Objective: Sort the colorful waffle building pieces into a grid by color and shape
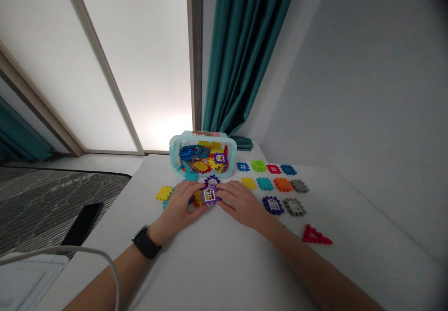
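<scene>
Between my two hands is a purple window piece (209,195) with a white frame, held upright at its sides. My left hand (182,202) pinches its left edge, and my right hand (239,201) grips its right edge. Another purple piece (212,180) shows just above it, touching or very near it; whether they are joined I cannot tell. Partly hidden behind my left hand are an orange piece (198,198), a yellow piece (164,193) and some blue ones. A turquoise piece (191,176) lies beyond my left fingers.
A pale turquoise bin (232,159) of mixed pieces stands at the back of the white table (210,264). Several coloured pieces lie in rows at right, with a purple window piece (273,205) and a red triangle (316,235). A white cable (87,250) loops at lower left.
</scene>
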Action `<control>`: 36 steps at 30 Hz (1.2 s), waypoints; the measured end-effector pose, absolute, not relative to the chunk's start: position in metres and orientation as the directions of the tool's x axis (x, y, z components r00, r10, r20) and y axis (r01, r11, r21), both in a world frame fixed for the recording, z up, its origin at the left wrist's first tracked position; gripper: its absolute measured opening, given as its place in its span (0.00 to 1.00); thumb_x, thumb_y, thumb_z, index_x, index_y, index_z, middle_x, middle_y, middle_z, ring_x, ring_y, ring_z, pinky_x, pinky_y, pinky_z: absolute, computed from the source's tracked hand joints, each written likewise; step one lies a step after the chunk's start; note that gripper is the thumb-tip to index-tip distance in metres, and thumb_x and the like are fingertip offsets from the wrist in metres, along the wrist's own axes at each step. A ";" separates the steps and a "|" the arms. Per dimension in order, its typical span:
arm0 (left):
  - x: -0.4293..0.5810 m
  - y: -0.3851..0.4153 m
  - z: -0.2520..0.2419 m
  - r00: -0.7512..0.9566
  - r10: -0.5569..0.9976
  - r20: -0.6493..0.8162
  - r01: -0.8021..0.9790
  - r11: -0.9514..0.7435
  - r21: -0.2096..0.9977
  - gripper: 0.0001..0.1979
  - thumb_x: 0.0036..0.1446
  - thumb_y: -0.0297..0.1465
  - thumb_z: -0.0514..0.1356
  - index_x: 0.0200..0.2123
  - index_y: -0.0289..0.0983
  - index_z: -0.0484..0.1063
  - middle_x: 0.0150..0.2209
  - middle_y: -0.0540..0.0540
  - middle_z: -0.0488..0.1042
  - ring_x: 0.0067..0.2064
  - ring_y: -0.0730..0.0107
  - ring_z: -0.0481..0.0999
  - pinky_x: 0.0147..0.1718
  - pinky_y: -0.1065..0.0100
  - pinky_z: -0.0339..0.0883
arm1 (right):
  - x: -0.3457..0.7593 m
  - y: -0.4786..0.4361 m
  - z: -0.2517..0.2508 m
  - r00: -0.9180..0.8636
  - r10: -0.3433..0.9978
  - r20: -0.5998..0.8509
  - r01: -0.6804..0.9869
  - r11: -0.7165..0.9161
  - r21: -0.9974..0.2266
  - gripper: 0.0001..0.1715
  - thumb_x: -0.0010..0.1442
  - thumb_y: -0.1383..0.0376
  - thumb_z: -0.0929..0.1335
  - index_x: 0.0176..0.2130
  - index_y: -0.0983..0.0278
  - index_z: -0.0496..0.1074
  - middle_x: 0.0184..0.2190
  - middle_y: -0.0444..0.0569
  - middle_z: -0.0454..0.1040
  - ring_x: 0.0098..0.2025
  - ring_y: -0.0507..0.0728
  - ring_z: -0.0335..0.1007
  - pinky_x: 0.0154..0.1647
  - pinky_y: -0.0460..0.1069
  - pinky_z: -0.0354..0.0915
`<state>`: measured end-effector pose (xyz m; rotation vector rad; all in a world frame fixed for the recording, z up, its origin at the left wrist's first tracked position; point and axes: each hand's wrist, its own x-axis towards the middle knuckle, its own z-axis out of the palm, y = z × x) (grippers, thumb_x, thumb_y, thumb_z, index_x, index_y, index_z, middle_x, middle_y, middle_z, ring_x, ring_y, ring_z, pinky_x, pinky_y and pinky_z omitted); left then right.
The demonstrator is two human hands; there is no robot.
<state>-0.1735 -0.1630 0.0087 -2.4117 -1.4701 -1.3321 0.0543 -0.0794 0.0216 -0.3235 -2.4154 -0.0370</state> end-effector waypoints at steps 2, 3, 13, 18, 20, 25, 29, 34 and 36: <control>-0.174 -0.163 0.009 0.202 0.690 0.695 0.745 -0.569 0.347 0.22 0.60 0.34 0.66 0.56 0.40 0.67 0.49 0.39 0.75 0.51 0.56 0.75 0.50 0.53 0.70 | 0.054 -0.080 0.021 -0.723 0.224 0.653 0.251 0.966 -0.053 0.06 0.67 0.67 0.66 0.45 0.61 0.72 0.47 0.54 0.77 0.46 0.60 0.73 0.48 0.56 0.71; -0.174 -0.162 0.010 0.209 0.675 0.707 0.747 -0.577 0.330 0.21 0.61 0.34 0.66 0.55 0.40 0.67 0.49 0.39 0.76 0.51 0.56 0.75 0.51 0.53 0.70 | 0.054 -0.081 0.020 -0.721 0.230 0.654 0.258 0.965 -0.055 0.07 0.67 0.67 0.66 0.46 0.61 0.72 0.48 0.55 0.77 0.47 0.60 0.73 0.48 0.56 0.71; -0.169 -0.163 0.013 0.185 0.629 0.755 0.724 -0.607 0.328 0.19 0.62 0.35 0.65 0.54 0.41 0.68 0.48 0.41 0.78 0.51 0.56 0.75 0.51 0.54 0.70 | 0.053 -0.084 0.019 -0.690 0.254 0.678 0.241 0.964 -0.115 0.15 0.64 0.67 0.69 0.51 0.60 0.69 0.55 0.57 0.72 0.60 0.63 0.66 0.59 0.61 0.66; -0.162 -0.164 0.008 0.135 0.650 0.748 0.731 -0.575 0.367 0.21 0.61 0.39 0.66 0.55 0.43 0.68 0.47 0.42 0.78 0.50 0.55 0.75 0.49 0.54 0.71 | 0.057 -0.087 0.024 -0.657 0.270 0.703 0.241 0.960 -0.144 0.17 0.62 0.68 0.69 0.51 0.59 0.68 0.54 0.55 0.73 0.60 0.64 0.65 0.60 0.63 0.66; -0.158 -0.164 0.007 0.131 0.660 0.740 0.739 -0.563 0.371 0.22 0.61 0.40 0.65 0.56 0.43 0.67 0.47 0.42 0.77 0.50 0.55 0.75 0.49 0.54 0.71 | 0.063 -0.089 0.025 -0.655 0.282 0.701 0.246 0.957 -0.155 0.17 0.62 0.67 0.70 0.51 0.59 0.68 0.53 0.55 0.73 0.61 0.64 0.65 0.61 0.64 0.65; -0.143 -0.163 0.010 0.201 0.657 0.727 0.714 -0.606 0.351 0.20 0.64 0.38 0.63 0.56 0.41 0.66 0.49 0.41 0.77 0.51 0.57 0.75 0.50 0.54 0.70 | 0.083 -0.091 0.023 -0.649 0.336 0.682 0.298 0.938 -0.179 0.17 0.62 0.67 0.70 0.50 0.59 0.68 0.52 0.54 0.75 0.62 0.65 0.64 0.62 0.65 0.65; -0.129 -0.159 0.014 0.298 0.642 0.706 0.668 -0.669 0.327 0.15 0.65 0.34 0.61 0.54 0.41 0.67 0.50 0.41 0.77 0.52 0.58 0.76 0.53 0.54 0.68 | 0.104 -0.094 0.022 -0.650 0.383 0.656 0.334 0.920 -0.206 0.17 0.61 0.67 0.70 0.51 0.59 0.68 0.53 0.54 0.75 0.62 0.65 0.65 0.63 0.65 0.64; -0.103 -0.146 0.018 0.337 0.660 0.671 0.608 -0.697 0.380 0.13 0.64 0.34 0.63 0.51 0.41 0.69 0.49 0.42 0.78 0.52 0.59 0.76 0.53 0.56 0.68 | 0.135 -0.094 0.022 -0.628 0.436 0.644 0.383 0.894 -0.232 0.19 0.61 0.67 0.70 0.51 0.59 0.69 0.53 0.54 0.75 0.62 0.64 0.65 0.63 0.64 0.63; -0.089 -0.138 0.018 0.336 0.666 0.666 0.581 -0.703 0.410 0.13 0.63 0.35 0.63 0.51 0.41 0.70 0.50 0.42 0.78 0.52 0.59 0.76 0.53 0.56 0.68 | 0.150 -0.091 0.021 -0.612 0.454 0.648 0.406 0.883 -0.235 0.18 0.61 0.67 0.70 0.51 0.59 0.69 0.53 0.54 0.75 0.61 0.64 0.66 0.62 0.64 0.63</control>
